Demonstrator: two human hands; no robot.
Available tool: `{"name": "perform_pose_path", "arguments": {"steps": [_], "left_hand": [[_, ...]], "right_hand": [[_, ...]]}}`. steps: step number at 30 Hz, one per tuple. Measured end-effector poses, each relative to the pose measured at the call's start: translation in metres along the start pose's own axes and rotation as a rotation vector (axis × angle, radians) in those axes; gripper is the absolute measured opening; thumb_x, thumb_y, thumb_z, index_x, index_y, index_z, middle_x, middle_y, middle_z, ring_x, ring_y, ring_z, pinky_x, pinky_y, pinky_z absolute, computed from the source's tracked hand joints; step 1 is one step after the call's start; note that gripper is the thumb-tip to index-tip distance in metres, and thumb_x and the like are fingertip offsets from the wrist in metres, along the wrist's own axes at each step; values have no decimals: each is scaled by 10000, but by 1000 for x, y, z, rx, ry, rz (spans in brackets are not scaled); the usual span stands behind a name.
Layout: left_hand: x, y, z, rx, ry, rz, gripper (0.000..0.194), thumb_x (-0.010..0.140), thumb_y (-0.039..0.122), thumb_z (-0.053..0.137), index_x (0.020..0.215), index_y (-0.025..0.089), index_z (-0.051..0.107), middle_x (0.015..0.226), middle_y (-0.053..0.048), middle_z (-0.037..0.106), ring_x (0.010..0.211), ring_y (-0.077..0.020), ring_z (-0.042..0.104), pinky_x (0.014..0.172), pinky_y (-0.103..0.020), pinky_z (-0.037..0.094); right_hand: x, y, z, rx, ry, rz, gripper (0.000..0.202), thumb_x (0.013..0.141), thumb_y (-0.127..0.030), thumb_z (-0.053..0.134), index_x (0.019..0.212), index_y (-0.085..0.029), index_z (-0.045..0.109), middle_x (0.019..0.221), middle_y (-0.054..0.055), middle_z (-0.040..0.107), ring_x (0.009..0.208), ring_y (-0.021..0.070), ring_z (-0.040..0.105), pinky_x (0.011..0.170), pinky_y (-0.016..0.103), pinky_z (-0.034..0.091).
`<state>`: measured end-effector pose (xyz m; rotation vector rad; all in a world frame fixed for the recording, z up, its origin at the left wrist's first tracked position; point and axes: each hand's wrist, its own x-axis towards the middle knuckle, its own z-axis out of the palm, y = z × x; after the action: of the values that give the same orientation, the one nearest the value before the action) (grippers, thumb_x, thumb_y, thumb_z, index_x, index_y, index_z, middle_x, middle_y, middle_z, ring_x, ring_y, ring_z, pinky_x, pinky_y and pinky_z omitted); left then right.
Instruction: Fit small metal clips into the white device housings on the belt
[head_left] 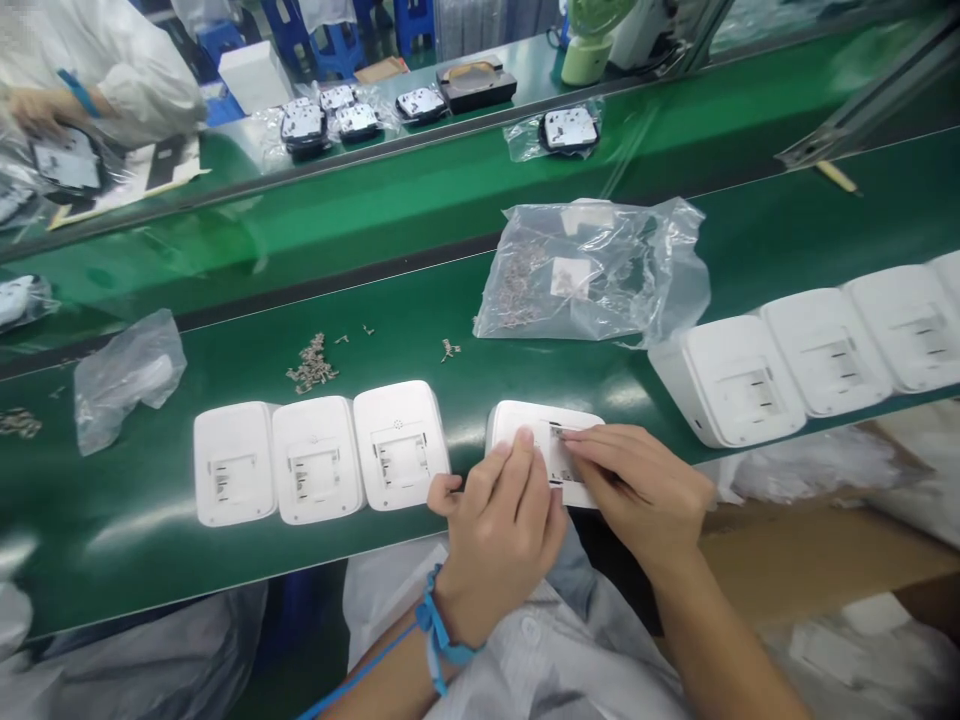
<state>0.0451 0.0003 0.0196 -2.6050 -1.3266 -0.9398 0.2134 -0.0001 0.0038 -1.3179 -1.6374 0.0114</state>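
In front of me a white plastic housing lies on the green bench, turned so its rectangular battery compartment faces up. My left hand, with a blue strap on the wrist, rests over the housing's left side, its fingers pressing it down. The fingertips of my right hand are pinched together at the compartment; whatever they hold is too small and hidden to name. Left of my hands stand similar white housings, with metal contacts showing in their compartments. Behind them lies a pile of small metal pieces.
A clear plastic bag holding small metal pieces lies behind my hands. More white housings line the right side. A smaller bag sits at left. Beyond the ledge, a co-worker's hand touches a bagged device.
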Motion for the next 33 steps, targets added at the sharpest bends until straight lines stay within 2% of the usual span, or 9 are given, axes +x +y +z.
{"name": "perform_pose_path", "arguments": {"steps": [3, 9, 12, 15, 19, 23, 26, 33], "left_hand": [[0, 0, 0, -2, -22, 1, 332, 901, 237, 630, 1210, 124, 675, 1344, -92, 666, 1105, -263, 620, 856, -447, 375], [-2, 0, 1, 21, -12, 3, 327, 906, 245, 620, 1211, 139, 674, 1336, -94, 670, 1098, -274, 629, 861, -444, 354], [-2, 0, 0, 29, -19, -10, 321, 908, 249, 623, 1208, 148, 674, 1321, -97, 679, 1097, -269, 633, 835, -446, 342], [-1, 1, -1, 37, -18, -20, 307, 913, 248, 619, 1200, 154, 670, 1318, -90, 682, 1090, -260, 634, 819, -457, 315], [-1, 2, -2, 44, 9, -21, 288, 913, 248, 619, 1181, 155, 673, 1294, -89, 695, 1061, -255, 640, 821, -467, 291], [-1, 2, -2, 33, -1, -17, 294, 917, 245, 610, 1185, 139, 670, 1305, -111, 684, 1072, -267, 639, 822, -471, 286], [-2, 2, -1, 26, 0, -13, 297, 919, 241, 604, 1188, 133, 667, 1325, -112, 672, 1084, -273, 635, 824, -469, 287], [-1, 0, 1, 29, -9, -57, 310, 923, 246, 587, 1214, 159, 648, 1387, -41, 638, 1183, -260, 604, 842, -463, 276]], "right_hand": [[0, 1, -1, 1, -14, -10, 260, 832, -18, 678, 938, -250, 729, 891, 28, 784, 833, 208, 740, 761, 382, 621], [1, 4, -6, -63, -122, -91, 261, 850, -8, 644, 968, -229, 716, 929, 35, 778, 876, 203, 727, 805, 374, 601], [5, 5, -5, -19, -89, -4, 264, 851, -19, 645, 1005, -225, 705, 964, 45, 758, 865, 187, 709, 798, 345, 590], [11, 5, -4, -4, -64, 147, 225, 850, -83, 666, 1024, -222, 700, 1038, 58, 721, 738, 145, 653, 714, 308, 570], [23, 7, -6, 57, -206, 279, 177, 833, -102, 645, 957, -214, 701, 969, 29, 696, 621, 107, 548, 593, 264, 505], [31, 8, -10, 36, -304, 290, 191, 790, -97, 625, 933, -206, 691, 883, 5, 673, 597, 102, 517, 560, 250, 463], [34, 5, -9, -49, -299, 266, 188, 757, -100, 612, 902, -204, 670, 839, -6, 664, 578, 104, 494, 574, 258, 452], [34, -4, 1, -189, -308, 300, 129, 714, -132, 606, 824, -199, 608, 768, -1, 609, 646, 144, 531, 626, 279, 430]]}}
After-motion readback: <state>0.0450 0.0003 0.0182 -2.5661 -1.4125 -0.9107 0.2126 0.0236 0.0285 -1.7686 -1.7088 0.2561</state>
